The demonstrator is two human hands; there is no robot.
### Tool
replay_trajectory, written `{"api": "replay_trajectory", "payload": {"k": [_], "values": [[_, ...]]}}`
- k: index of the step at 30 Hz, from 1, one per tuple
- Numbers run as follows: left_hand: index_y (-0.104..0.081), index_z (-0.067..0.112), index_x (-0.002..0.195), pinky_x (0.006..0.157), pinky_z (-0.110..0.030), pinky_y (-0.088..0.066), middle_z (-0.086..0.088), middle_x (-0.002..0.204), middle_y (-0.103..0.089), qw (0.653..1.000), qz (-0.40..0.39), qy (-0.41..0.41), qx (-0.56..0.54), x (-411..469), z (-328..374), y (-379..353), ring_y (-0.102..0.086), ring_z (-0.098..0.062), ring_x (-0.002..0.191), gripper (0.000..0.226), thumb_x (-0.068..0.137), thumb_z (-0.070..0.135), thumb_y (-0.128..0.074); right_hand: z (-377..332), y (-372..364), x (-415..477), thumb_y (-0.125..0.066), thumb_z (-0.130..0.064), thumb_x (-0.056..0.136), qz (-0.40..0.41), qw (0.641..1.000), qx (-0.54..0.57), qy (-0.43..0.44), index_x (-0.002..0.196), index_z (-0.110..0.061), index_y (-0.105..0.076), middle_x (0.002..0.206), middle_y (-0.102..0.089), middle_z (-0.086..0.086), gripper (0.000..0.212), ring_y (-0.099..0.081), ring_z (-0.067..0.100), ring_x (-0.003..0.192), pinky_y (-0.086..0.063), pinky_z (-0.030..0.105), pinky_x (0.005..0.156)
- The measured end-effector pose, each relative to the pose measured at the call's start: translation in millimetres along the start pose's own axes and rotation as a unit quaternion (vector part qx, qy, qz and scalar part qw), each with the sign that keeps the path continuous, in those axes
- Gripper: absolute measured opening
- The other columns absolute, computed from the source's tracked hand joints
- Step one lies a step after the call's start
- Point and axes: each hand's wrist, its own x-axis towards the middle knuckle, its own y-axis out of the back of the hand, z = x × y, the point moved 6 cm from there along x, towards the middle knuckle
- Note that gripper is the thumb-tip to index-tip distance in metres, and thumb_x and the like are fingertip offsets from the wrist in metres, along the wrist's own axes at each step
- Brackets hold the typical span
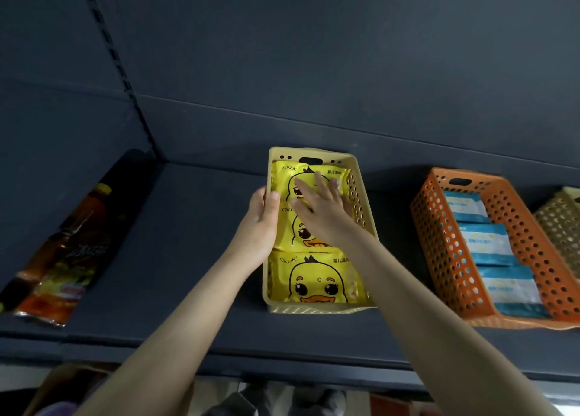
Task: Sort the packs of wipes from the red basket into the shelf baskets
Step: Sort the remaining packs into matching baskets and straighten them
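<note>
A pale yellow basket (314, 308) stands on the dark shelf, holding three yellow duck-print packs of wipes in a row. The near pack (317, 280) lies fully in sight. My right hand (320, 210) lies flat with fingers spread over the middle pack (296, 238) and the far pack (290, 174), holding nothing. My left hand (262, 219) grips the basket's left rim, thumb inside. The red basket is not clearly in view.
An orange perforated basket (436, 233) to the right holds blue-and-white packs (485, 243). A beige basket (561, 224) sits at the far right edge. Bottled drinks in wrap (62, 252) lie on the shelf's left. A cardboard box (62, 381) shows below the shelf edge.
</note>
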Motion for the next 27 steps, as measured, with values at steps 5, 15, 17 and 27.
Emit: {"api": "replay_trajectory", "payload": {"k": [5, 15, 17, 27], "values": [[-0.027, 0.018, 0.149, 0.104, -0.038, -0.039, -0.003, 0.149, -0.041, 0.985, 0.051, -0.052, 0.158, -1.6, 23.2, 20.2, -0.042, -0.024, 0.133, 0.058, 0.099, 0.043, -0.043, 5.2, 75.0, -53.8, -0.043, -0.040, 0.100, 0.095, 0.990, 0.090, 0.052, 0.139, -0.023, -0.048, 0.144, -0.048, 0.001, 0.043, -0.048, 0.019, 0.128, -0.039, 0.027, 0.100], [-0.057, 0.011, 0.127, 0.100, -0.031, -0.039, -0.006, 0.127, -0.061, 0.926, 0.009, -0.318, 0.203, -94.5, 127.3, -133.3, -0.055, -0.023, 0.118, 0.034, 0.095, 0.023, -0.055, 153.5, 126.5, -302.6, -0.062, -0.026, 0.092, 0.304, 0.937, 0.132, -0.106, 0.119, -0.019, -0.064, 0.106, -0.069, -0.004, 0.029, -0.064, 0.009, 0.091, -0.046, 0.017, 0.081], [-0.060, 0.011, 0.121, 0.096, -0.032, -0.042, -0.006, 0.121, -0.064, 0.915, -0.047, -0.351, 0.193, -133.4, 125.6, -192.4, -0.059, -0.024, 0.112, 0.029, 0.093, 0.020, -0.058, 192.2, 110.6, -369.7, -0.063, -0.023, 0.092, 0.312, 0.925, 0.145, -0.160, 0.117, -0.016, -0.065, 0.102, -0.069, -0.003, 0.026, -0.064, 0.009, 0.088, -0.044, 0.011, 0.073], [-0.060, 0.012, 0.123, 0.097, -0.029, -0.044, -0.003, 0.122, -0.063, 0.882, -0.320, -0.267, 0.221, -307.8, 9.7, -432.3, -0.058, -0.018, 0.113, 0.029, 0.095, 0.021, -0.056, 358.9, -19.6, -616.7, -0.058, -0.022, 0.093, 0.236, 0.872, 0.166, -0.396, 0.112, -0.017, -0.067, 0.106, -0.070, 0.000, 0.022, -0.059, 0.012, 0.080, -0.039, 0.020, 0.072]]}}
